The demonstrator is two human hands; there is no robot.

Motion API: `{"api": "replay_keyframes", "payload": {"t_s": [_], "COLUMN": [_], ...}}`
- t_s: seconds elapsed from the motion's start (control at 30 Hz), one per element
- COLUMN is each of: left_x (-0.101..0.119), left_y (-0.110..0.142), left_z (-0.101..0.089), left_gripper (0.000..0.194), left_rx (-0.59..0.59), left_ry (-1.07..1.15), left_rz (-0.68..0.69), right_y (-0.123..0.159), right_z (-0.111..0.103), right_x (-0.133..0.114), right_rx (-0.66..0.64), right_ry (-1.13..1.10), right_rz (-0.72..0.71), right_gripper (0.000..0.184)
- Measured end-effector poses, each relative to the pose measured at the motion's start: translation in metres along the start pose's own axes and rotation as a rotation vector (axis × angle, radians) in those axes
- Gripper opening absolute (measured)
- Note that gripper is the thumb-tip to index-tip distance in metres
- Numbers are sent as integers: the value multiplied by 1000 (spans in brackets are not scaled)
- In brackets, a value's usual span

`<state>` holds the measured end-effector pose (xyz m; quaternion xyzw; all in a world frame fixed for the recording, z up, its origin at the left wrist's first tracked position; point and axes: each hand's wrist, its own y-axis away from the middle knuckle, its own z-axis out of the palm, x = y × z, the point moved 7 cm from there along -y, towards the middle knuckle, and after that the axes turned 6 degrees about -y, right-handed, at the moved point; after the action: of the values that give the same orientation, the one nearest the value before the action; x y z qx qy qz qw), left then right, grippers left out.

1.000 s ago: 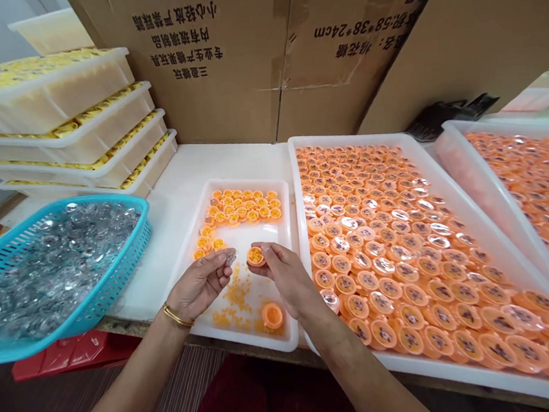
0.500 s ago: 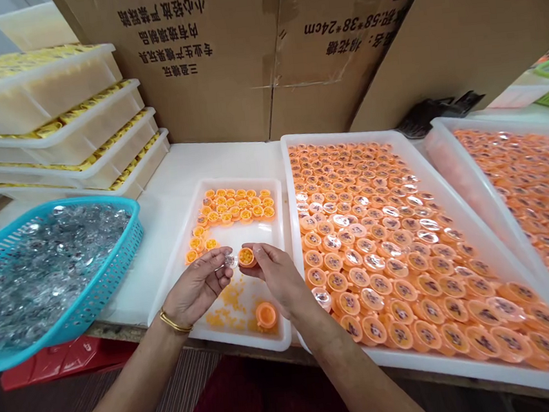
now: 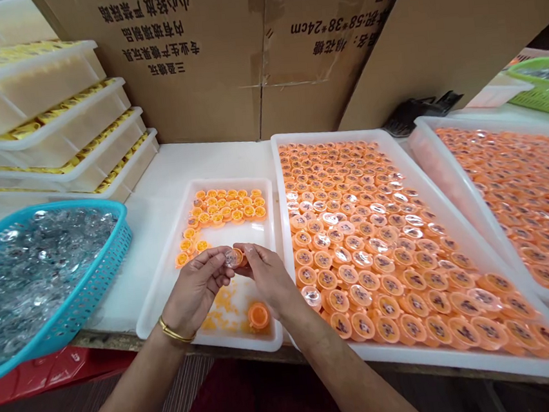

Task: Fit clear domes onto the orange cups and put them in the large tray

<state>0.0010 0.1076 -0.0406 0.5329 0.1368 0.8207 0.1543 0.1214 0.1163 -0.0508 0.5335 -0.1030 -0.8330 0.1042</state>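
Observation:
Between the fingertips of my left hand point(image 3: 199, 287) is a small clear plastic lid point(image 3: 231, 258). My right hand point(image 3: 268, 278) pinches a small orange plastic cup point(image 3: 243, 259), and the lid lies against its mouth, partly covering it. Both hands are over a small white tray point(image 3: 151, 294). Toward its back stand rows of open orange cups point(image 3: 226, 205) with yellow bits inside. Loose yellow crumbs point(image 3: 221, 315) lie in its front part, beside a single larger orange cup point(image 3: 258, 316).
A blue basket point(image 3: 108, 268) of clear lids stands at left, below stacked white trays point(image 3: 71, 67) with yellow contents. At right are a large white tray point(image 3: 465, 369) of lidded orange cups and another similar tray point(image 3: 467, 187). Cardboard boxes point(image 3: 226, 107) wall off the back.
The lid in my left hand has come onto the cup in my right hand, where the two were apart before. The whole view has shifted slightly.

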Motion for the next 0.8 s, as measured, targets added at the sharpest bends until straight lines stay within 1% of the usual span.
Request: {"api": "replay_keyframes", "payload": {"t_s": [0.2, 0.3, 0.37, 0.47, 0.63, 0.7, 0.73, 0.8], "left_x": [3, 5, 7, 8, 5, 7, 8, 12], "left_y": [-2, -4, -4, -4, -5, -5, -4, -3], "left_z": [6, 4, 2, 0, 2, -4, -9, -21], "left_gripper": [20, 23, 25, 27, 28, 28, 27, 25], "left_rx": [132, 189, 224, 248, 210, 200, 208, 256], "left_ry": [-168, -281, -331, -320, -208, -172, -188, -342], "left_rz": [147, 168, 177, 176, 152, 148, 140, 128], "right_y": [-1, -2, -2, -1, -2, -2, -2, -2], "right_z": [-3, -4, -2, -1, -4, -6, -7, -9], "right_x": [3, 1, 0, -3, -4, -3, -3, -1], "right_rx": [-5, -8, -13, -2, 40, 61, 73, 92], "right_ry": [56, 108, 89, -7, -35, -47, -56, -75], "right_rz": [-19, -26, -13, 12, -4, -3, 2, 14], "right_gripper": [35, 30, 26, 25, 24, 25, 25, 26]}}
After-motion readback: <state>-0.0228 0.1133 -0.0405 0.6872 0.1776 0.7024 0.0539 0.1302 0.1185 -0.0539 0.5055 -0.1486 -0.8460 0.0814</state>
